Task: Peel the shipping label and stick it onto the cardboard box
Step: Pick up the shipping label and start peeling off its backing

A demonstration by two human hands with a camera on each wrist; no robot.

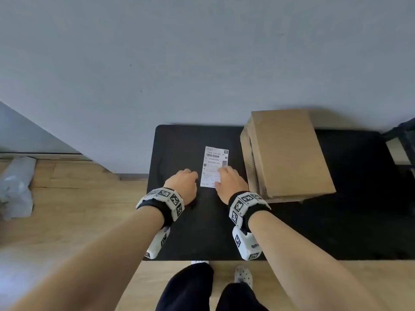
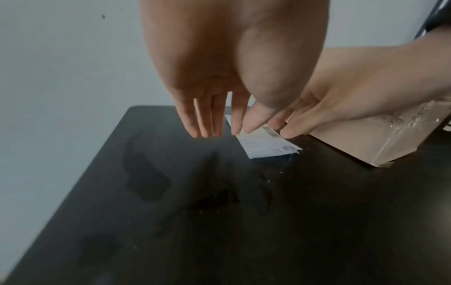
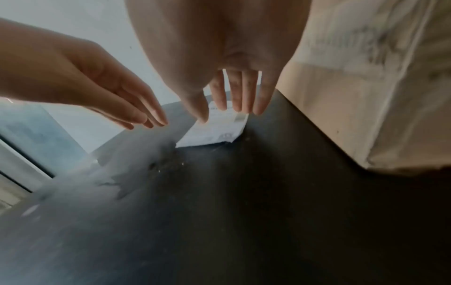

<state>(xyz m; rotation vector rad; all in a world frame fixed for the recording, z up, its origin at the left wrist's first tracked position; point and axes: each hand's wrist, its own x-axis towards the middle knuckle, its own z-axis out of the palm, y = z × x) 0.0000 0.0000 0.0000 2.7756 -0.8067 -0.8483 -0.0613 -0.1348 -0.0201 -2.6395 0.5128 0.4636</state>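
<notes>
A white shipping label (image 1: pixel 215 163) with barcodes lies flat on the black table (image 1: pixel 179 142), also seen as the label (image 2: pixel 266 146) and label (image 3: pixel 214 131) in the wrist views. My left hand (image 1: pixel 183 181) hovers just left of its near end, fingers (image 2: pixel 207 119) straight and holding nothing. My right hand (image 1: pixel 229 178) reaches over the label's near right part, fingers (image 3: pixel 240 92) straight and spread above it. A brown cardboard box (image 1: pixel 287 153), closed with clear tape on its side, stands on the table right of the label; the box (image 2: pixel 366 140) and box (image 3: pixel 366 96) show in both wrist views.
The table stands against a pale grey wall (image 1: pixel 202 63). A wooden floor (image 1: pixel 67 209) lies to the left with a grey plastic bag (image 1: pixel 16 187) on it. A dark object (image 1: pixel 402 135) sits at the far right edge. My legs and shoes (image 1: pixel 242 274) are below the table's front edge.
</notes>
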